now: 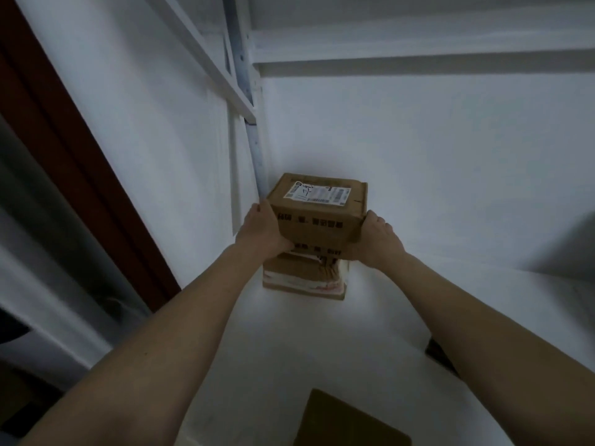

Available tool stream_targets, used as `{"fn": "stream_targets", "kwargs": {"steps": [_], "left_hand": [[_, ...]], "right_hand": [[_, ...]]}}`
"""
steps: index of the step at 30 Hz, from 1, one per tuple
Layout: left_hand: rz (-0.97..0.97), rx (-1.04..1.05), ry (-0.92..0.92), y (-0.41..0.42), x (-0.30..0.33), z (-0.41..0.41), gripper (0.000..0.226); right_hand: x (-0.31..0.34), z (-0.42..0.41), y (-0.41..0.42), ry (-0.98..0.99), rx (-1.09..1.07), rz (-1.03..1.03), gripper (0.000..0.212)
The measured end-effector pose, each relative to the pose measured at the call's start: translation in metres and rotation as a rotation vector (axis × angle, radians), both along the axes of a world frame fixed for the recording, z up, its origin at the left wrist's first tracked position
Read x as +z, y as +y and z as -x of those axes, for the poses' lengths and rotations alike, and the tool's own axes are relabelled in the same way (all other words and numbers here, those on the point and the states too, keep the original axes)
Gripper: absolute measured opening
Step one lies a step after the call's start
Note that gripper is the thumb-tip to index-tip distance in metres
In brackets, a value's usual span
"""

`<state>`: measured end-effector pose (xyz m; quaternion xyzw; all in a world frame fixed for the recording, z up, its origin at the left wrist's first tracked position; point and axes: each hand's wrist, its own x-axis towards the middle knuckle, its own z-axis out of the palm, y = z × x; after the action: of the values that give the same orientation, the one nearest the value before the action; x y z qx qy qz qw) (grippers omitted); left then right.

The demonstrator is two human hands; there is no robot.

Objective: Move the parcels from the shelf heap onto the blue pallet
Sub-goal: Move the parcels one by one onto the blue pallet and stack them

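head | left hand [262, 228], right hand [375, 236] gripping parcel [317, 214] | label [317, 193] handwriting unclear

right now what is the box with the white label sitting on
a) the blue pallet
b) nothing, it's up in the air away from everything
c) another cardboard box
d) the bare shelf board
c: the labelled box, held at its sides by the left hand and right hand, sits directly above a second cardboard box that stands on the white shelf.
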<state>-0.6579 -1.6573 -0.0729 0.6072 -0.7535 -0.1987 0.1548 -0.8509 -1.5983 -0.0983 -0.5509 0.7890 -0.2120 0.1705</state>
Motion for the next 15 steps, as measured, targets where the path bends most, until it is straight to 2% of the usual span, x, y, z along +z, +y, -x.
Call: {"fn": "stream_targets", "kwargs": {"steps": [3,4,6,7,8,10,13,15], "left_hand": [[-0.123,0.038,0.252,-0.028,-0.005,-0.003,0.123],[-0.142,0.026,0.334,-0.036,-0.009,-0.005,0.113],[-0.139,-0.023,0.453,-0.044,-0.014,-0.007,0.07],[-0.147,-0.041,0.498,-0.045,-0.015,-0.007,0.055],[-0.148,-0.055,0.528,-0.046,-0.015,-0.005,0.05],[-0.139,-0.066,0.545,-0.046,-0.014,-0.002,0.052],[-0.122,-0.06,0.565,-0.04,-0.008,0.003,0.08],[-0.122,-0.047,0.573,-0.032,-0.002,0.005,0.089]], "right_hand": [[-0.005,0.004,-0.021,-0.066,0.007,0.016,0.096],[-0.007,0.005,-0.026,-0.09,0.004,0.011,0.096],[-0.011,0.005,-0.034,-0.136,-0.02,-0.013,0.09],[-0.012,0.006,-0.036,-0.157,-0.031,-0.008,0.086],[-0.013,0.007,-0.038,-0.175,-0.034,0.006,0.083],[-0.012,0.007,-0.039,-0.218,-0.05,0.04,0.078],[-0.006,0.008,-0.033,-0.257,-0.095,0.108,0.076],[-0.001,0.008,-0.024,-0.259,-0.123,0.158,0.079]]}}
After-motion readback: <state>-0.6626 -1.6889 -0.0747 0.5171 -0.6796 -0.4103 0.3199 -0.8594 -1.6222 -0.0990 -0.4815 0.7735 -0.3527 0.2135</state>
